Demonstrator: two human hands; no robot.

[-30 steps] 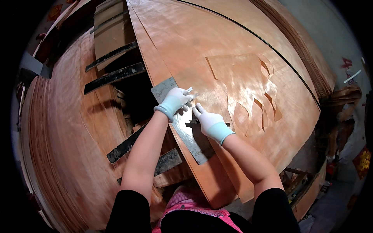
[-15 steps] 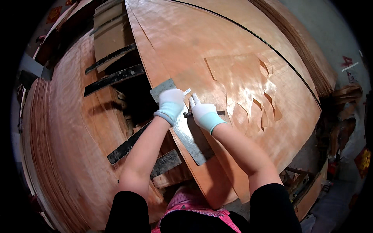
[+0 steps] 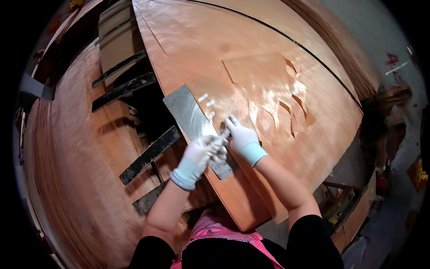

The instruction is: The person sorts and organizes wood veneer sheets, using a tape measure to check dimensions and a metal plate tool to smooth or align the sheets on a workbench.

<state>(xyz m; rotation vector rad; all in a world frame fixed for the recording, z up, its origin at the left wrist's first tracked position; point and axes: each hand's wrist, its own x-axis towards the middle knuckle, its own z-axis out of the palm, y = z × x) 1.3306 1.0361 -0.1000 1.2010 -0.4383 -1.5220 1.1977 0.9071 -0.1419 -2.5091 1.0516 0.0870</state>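
My left hand (image 3: 204, 154), in a white glove with a pale blue cuff, is over the lower half of a flat grey metal plate (image 3: 188, 112). Its fingers are curled together and smeared by motion; whatever lies in them cannot be made out. Close beside it, my right hand (image 3: 243, 136), gloved alike, is closed round a slim dark tool, mostly hidden, with its index and middle fingers together. Several short white strips (image 3: 210, 103) lie along the plate's right edge, on a large reddish-brown wood veneer sheet (image 3: 188, 40).
Torn veneer pieces (image 3: 268, 85) lie right of my hands. A thin black strip (image 3: 286, 36) curves across the far sheet. To the left, black bars (image 3: 150, 154) span a dark gap beside a veneer stack (image 3: 71, 148). Scraps (image 3: 385, 121) are piled at the right.
My left hand has come down the plate toward me and closer to my right hand, uncovering the plate's upper part and white strips. The whole view has shifted slightly.
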